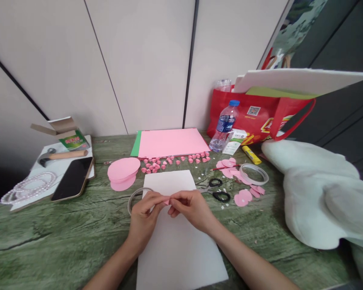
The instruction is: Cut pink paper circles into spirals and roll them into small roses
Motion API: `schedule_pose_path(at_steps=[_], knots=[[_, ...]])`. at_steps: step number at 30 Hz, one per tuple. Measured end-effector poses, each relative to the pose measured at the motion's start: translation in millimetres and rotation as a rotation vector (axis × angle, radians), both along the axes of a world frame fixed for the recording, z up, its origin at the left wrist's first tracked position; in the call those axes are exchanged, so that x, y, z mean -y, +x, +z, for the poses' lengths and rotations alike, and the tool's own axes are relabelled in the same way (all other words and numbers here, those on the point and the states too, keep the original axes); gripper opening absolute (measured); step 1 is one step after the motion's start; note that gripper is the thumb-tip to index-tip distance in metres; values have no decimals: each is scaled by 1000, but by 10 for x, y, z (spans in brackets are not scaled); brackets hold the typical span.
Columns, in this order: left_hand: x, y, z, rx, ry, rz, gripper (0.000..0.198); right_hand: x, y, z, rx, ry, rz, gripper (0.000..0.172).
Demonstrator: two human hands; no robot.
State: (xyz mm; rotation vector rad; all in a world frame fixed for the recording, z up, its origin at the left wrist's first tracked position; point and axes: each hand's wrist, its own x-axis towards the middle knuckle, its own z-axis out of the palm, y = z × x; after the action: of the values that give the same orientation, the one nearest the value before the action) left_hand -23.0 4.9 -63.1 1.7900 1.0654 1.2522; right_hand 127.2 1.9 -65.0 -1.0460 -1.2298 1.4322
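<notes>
Between the fingertips of both hands is a small piece of pink paper (167,202), mostly covered by the fingers. My left hand (145,213) pinches it from the left, and my right hand (191,208) pinches it from the right. Both are above a white board (181,253) lying lengthwise on the table. Left of the board, partly behind my left hand, is a roll of tape (130,202). Scissors (215,191) with black handles lie just past my right hand. Several small pink paper rolls (153,166) sit in a loose row beyond the board.
Pink paper circles (124,170) lie at left, near a phone (73,179), a hammer (63,156) and bead strings (30,187). Pink sheets (172,143) are at the back. Right are cut petals (243,197), tape (254,174), a glue stick (251,155), a bottle (225,127) and a red bag (260,112).
</notes>
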Motion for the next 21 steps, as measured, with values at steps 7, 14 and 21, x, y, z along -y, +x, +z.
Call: schedule_pose_path(at_steps=[7,14,21], knots=[[14,10,19,10,-72,14,14,-14,28,8,23,-20,47,30],[-11,17,-3,211,-310,71,12,-62,129,-7,191,85,-151,20],[-34,21,74,610,-625,-15,18,-169,421,69,580,595,-636,10]])
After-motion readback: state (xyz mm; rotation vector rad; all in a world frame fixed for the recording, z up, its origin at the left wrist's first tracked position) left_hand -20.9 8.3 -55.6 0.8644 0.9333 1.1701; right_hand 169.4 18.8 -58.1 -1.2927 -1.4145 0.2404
